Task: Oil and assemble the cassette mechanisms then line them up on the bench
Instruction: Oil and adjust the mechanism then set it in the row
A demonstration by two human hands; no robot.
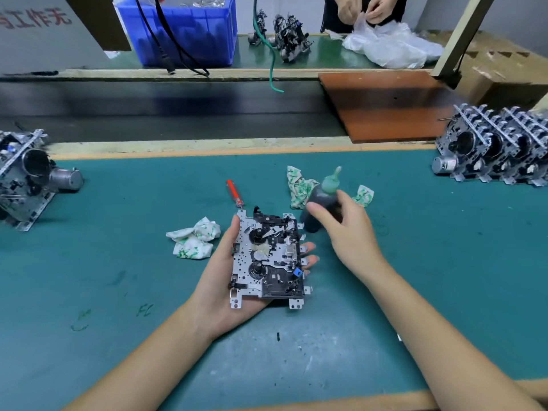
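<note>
My left hand (221, 280) holds a cassette mechanism (268, 259) from below, face up, thumb along its left edge and fingertips showing past its right edge. The mechanism is a silver plate with black parts, two reels and a small blue piece. My right hand (341, 223) grips a dark oil bottle (321, 200) with a green nozzle cap, standing on the mat just right of the mechanism's top. A row of mechanisms (498, 149) stands at the right edge of the green bench mat (118, 262). One more mechanism (26, 179) with a motor stands at the left edge.
A red-handled screwdriver (234, 192) lies above the held mechanism. Crumpled white-green rags (194, 238) lie left of it, and more rags (299, 185) behind the bottle. A brown board (385, 105), a dark conveyor belt, a blue bin (189, 31) and another person's hands with plastic bags are beyond.
</note>
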